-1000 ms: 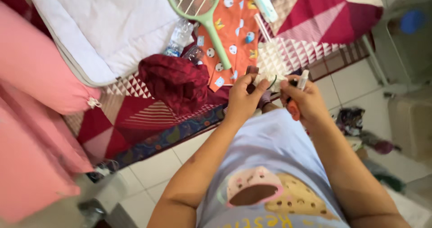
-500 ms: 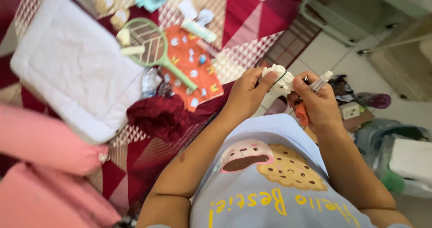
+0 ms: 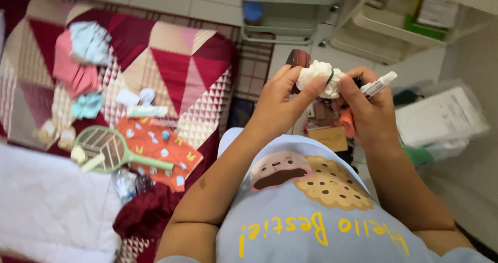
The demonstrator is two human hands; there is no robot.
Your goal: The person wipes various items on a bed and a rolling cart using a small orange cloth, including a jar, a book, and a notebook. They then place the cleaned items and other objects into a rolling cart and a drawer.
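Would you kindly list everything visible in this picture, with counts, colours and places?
White crumpled wad: one, dark band around it, pinched between both hands.
Marker pen: one, white with dark tip, in the right hand.
Orange item: one, partly hidden under the right hand; kind unclear.
Brown round object: one, behind the left fingers.
Racket-shaped swatter: one, light green, on the bed.
Orange patterned cloth: one, beside the swatter.
Patterned bedspread: one, red, pink and cream triangles.
White padded mat: one, lower left.
Dark red cloth: one, bed edge.
Pale green shelf unit: one, top centre.
Plastic-wrapped bundle: one, white, right.
Left hand: grip on the wad.
Right hand: grip on pen and wad.
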